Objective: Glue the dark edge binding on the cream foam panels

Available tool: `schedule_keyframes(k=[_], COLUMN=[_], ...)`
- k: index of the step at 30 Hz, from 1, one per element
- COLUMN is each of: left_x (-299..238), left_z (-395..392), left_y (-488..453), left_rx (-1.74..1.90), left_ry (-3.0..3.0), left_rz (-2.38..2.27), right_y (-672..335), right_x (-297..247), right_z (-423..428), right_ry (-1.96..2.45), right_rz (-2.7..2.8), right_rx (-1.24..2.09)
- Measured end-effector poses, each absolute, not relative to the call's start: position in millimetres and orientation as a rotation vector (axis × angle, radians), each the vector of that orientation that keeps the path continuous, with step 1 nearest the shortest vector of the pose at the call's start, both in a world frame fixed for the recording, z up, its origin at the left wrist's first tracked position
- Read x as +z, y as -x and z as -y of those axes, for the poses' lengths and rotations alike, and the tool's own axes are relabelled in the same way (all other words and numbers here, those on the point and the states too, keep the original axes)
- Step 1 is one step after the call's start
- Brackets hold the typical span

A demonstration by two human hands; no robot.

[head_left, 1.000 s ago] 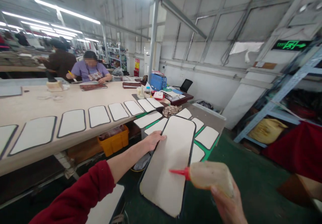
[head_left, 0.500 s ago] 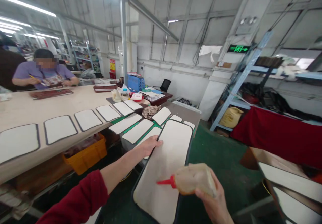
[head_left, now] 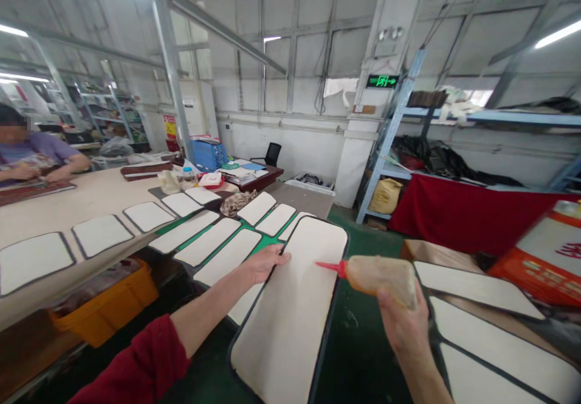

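My left hand [head_left: 263, 263] grips the left edge of a long cream panel with a dark border [head_left: 290, 307], holding it flat in the air in front of me. My right hand [head_left: 402, 325] is closed round a squeeze bottle of yellowish glue [head_left: 381, 274]. Its red nozzle [head_left: 329, 266] points left over the panel's upper right part, close to the surface. My left arm wears a dark red sleeve [head_left: 136, 367].
Many similar cream panels [head_left: 206, 240] lie in rows on the long table [head_left: 91, 201] and the green-topped bench to my left. More panels [head_left: 481, 289] rest at the right. A seated person [head_left: 31, 155] works far left. An orange crate [head_left: 104, 304] sits under the table. Blue shelving [head_left: 394, 131] stands behind.
My view has swung to the right. The glue bottle rose and moved right, its nozzle now over the panel's upper right. My left hand keeps its hold on the panel.
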State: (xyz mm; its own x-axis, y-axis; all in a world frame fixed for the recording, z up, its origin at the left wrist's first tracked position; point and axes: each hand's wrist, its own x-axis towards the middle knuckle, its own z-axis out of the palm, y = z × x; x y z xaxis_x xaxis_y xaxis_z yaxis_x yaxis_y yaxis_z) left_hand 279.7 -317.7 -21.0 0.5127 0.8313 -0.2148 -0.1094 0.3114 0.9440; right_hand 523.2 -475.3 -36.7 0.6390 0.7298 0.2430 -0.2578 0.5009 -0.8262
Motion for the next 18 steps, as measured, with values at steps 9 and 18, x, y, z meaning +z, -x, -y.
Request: schedule_keyframes(k=[9, 18], left_x=[-28.8, -61.0], left_z=[287.5, 204.6], left_y=[-331.8, -399.3], left_rx=[0.659, 0.639], left_ry=[-1.059, -0.976], left_rz=[-0.902, -0.872], right_y=[-561.5, -624.4], right_x=[-72.0, -87.5], right_z=[483.6, 399.2], right_ry=[0.88, 0.936], right_rz=[0.615, 0.697], right_rx=[0.786, 0.787])
